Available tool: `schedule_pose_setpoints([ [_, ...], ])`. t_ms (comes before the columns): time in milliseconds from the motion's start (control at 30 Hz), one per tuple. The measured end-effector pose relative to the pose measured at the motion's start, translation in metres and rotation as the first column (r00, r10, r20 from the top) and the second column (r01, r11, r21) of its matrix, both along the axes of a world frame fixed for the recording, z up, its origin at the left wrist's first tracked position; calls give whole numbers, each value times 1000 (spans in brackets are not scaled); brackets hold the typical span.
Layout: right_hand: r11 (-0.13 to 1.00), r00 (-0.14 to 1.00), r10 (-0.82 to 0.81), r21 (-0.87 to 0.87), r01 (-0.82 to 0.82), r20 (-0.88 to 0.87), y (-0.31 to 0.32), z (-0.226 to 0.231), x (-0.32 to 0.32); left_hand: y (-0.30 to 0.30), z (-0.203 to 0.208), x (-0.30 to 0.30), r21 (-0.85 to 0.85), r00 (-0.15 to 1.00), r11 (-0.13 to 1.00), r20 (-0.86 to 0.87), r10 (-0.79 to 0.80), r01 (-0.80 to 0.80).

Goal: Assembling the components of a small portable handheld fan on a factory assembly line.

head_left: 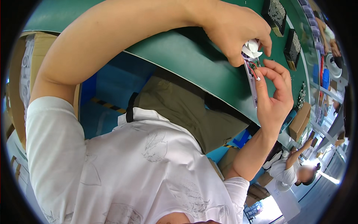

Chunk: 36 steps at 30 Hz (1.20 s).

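We are seeing the long, pale purple plastic fan body point(252, 87) above the green, smooth-surfaced table point(194, 63), close to its front edge, between our two bare hands; whether its lower end is touching the table, we cannot tell. Our left hand point(242, 33) is grasping the upper end, with thumb and fingers curving around the curved white fan blades point(251, 48). Our right hand point(275, 91) is pinching, between thumb and index finger, the thin red wires point(254, 67), just beside a small white connector point(258, 78); whether the fingertips are also pressing this connector is not clear.

From its look, we are judging the fan body to be light and rather stiff, and perhaps a little slippery. The fan blades are looking thin, so a strong squeeze could be bending them; we are considering the firm plastic around them the better place for holding. The red wires are seeming soft, and probably weak at their joints, so we are preferring a hold on the connector, without hard pulling.

The long axis is running from the fan end, which is pointing away from our chest, down toward the table edge, with the lower end leaning slightly to the right.
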State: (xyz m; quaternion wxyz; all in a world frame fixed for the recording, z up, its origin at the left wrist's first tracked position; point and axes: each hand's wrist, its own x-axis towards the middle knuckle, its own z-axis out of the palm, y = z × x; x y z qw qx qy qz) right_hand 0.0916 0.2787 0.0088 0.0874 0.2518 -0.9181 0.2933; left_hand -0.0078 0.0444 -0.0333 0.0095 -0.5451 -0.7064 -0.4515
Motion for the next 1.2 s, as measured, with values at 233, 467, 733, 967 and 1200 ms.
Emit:
schedule_pose_setpoints([
  [233, 977, 973, -74, -181, 115, 219, -3, -8, 9, -2, 2, 9, -41, 996, 995, -17, 92, -93],
  [467, 970, 992, -36, -235, 64, 120, 0, -20, 9, -1, 2, 7, -16, 996, 996, -37, 83, -83],
  [733, 975, 987, -35, -210, 68, 154, -1, -14, 8, -2, -3, 7, 74, 993, 995, -91, 69, -63],
  [967, 965, 978, -5, -255, 59, 208, 3, -7, 4, 5, -8, 8, 65, 991, 992, -69, 113, -109],
  [1200, 985, 967, -27, -158, 69, 253, -3, 7, -3, 4, -6, 7, 111, 987, 988, -107, 124, -112],
])
